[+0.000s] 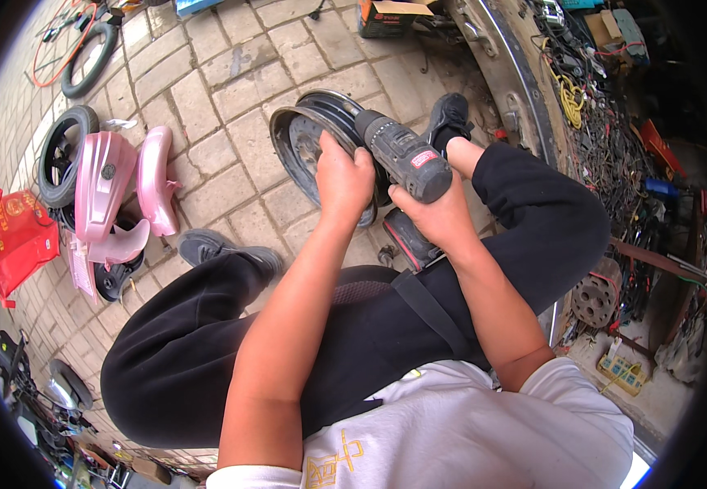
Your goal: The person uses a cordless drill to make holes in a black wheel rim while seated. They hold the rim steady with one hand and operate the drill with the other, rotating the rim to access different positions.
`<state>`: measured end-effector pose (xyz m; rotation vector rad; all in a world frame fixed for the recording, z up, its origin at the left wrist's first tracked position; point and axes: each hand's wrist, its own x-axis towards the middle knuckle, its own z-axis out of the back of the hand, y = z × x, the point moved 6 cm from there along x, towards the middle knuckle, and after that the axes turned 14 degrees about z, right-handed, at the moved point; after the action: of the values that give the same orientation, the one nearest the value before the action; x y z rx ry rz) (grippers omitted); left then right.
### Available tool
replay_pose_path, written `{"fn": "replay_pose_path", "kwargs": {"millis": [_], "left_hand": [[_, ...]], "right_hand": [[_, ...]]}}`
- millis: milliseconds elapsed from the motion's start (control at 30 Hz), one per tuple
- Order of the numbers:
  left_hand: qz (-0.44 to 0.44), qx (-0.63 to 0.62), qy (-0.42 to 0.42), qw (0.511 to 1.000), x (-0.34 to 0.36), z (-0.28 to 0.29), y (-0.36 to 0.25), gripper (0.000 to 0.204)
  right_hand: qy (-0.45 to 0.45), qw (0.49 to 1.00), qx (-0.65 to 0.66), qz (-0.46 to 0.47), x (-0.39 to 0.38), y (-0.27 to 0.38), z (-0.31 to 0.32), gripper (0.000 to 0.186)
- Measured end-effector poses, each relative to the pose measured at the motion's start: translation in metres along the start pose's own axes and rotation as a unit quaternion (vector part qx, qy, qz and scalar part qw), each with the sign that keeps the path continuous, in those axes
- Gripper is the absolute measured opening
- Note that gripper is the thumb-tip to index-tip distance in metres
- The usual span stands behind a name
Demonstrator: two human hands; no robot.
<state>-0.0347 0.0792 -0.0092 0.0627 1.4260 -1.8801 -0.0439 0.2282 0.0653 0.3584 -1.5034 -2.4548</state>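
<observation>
A round metal wheel rim (297, 138) stands on edge on the paving between my feet. My left hand (344, 179) grips its near side, thumb up and fingers partly hidden behind the metal. In my right hand (437, 213) is a dark cordless drill (402, 153), held by its handle, with the battery end low near my thigh. The drill's chuck points away from me and to the left, against the upper right part of the rim. Whether its tip touches the metal I cannot tell.
Pink plastic fairings (107, 175) and a black tyre (48, 167) lie at the left, beside a red bag (18, 240). An open cardboard box (393, 19) stands at the far side. Tangled cables (594, 134) and parts crowd the right, with a power strip (622, 372) nearer.
</observation>
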Motion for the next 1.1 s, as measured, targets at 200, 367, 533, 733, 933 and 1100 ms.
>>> {"fn": "replay_pose_path", "kwargs": {"millis": [200,367,533,733,933,1100], "left_hand": [[-0.016,-0.021,-0.008,1.0,0.004,0.002,0.002,0.05],[0.001,-0.025,-0.007,1.0,0.008,-0.001,0.008,0.048],[0.005,-0.041,-0.007,0.999,0.014,-0.001,0.014,0.045],[0.011,-0.051,0.012,0.999,0.021,0.001,0.017,0.049],[0.024,-0.036,0.019,0.999,0.019,0.0,0.018,0.049],[0.004,-0.033,0.014,0.999,0.018,-0.001,0.017,0.052]], "right_hand": [[0.0,1.0,0.008,0.014,-0.003,0.002,0.001,0.041],[0.007,1.0,0.003,-0.004,-0.016,0.003,0.01,0.04],[0.011,1.0,0.006,0.001,-0.021,0.004,0.013,0.041],[0.004,1.0,0.028,-0.009,-0.027,0.004,0.014,0.041],[0.003,1.0,0.023,-0.006,-0.019,0.0,0.01,0.041],[0.001,0.999,0.035,-0.009,-0.008,-0.007,0.003,0.042]]}}
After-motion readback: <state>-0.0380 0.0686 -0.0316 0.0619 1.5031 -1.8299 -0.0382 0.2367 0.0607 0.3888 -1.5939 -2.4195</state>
